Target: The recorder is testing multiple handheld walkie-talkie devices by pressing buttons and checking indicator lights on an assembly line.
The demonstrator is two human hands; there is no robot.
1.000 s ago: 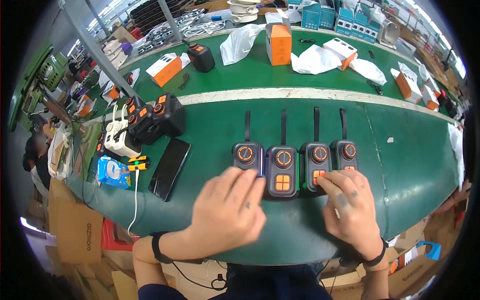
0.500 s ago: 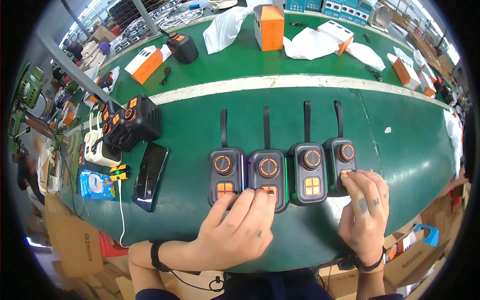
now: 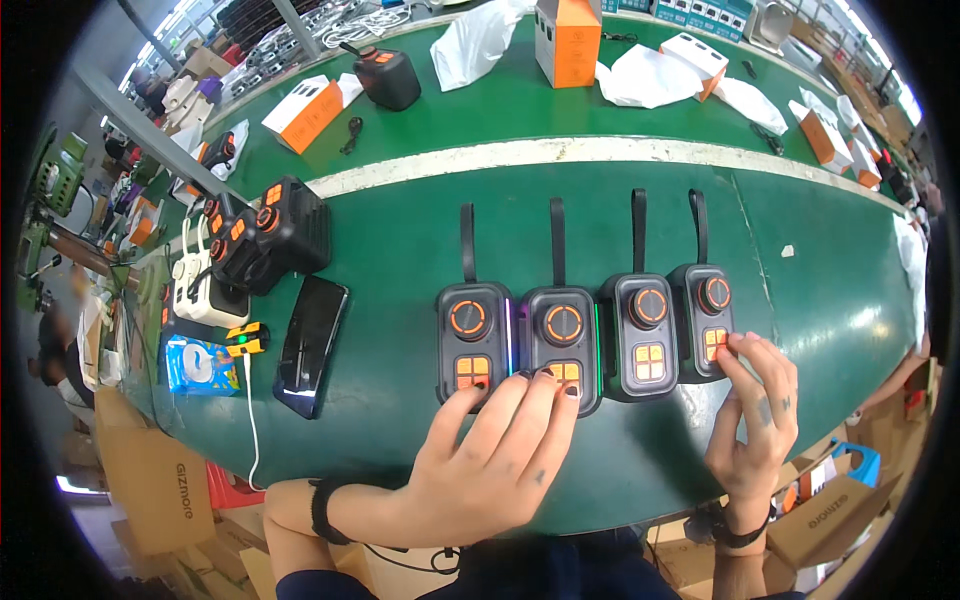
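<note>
Four black portable speakers stand in a row, each with a strap, a round knob and orange buttons: the leftmost (image 3: 470, 348), the second (image 3: 540, 350), the third (image 3: 633, 335) and the rightmost (image 3: 694, 310). Light strips glow on the sides of the left two. My left hand (image 3: 490, 465) lies with fingers spread over the lower parts of those two, fingertips at their orange buttons. At the rightmost speaker, my right hand (image 3: 762, 415) touches the lower right edge beside the buttons, its fingers bent but apart. Neither hand grasps anything.
To the left lie a black phone (image 3: 312, 350), a yellow gadget (image 3: 248, 339) on a white cable, a blue wipes pack (image 3: 202, 366) and stacked black speakers (image 3: 295, 225). Beyond the white strip (image 3: 540, 150) are orange-and-white boxes (image 3: 568, 45) and white bags (image 3: 650, 78). Cartons (image 3: 830, 515) sit below the table edge.
The view has shifted slightly, so the row appears farther right and higher. My right fingertips have moved off the rightmost speaker's buttons to its edge. My left hand stays over the left two.
</note>
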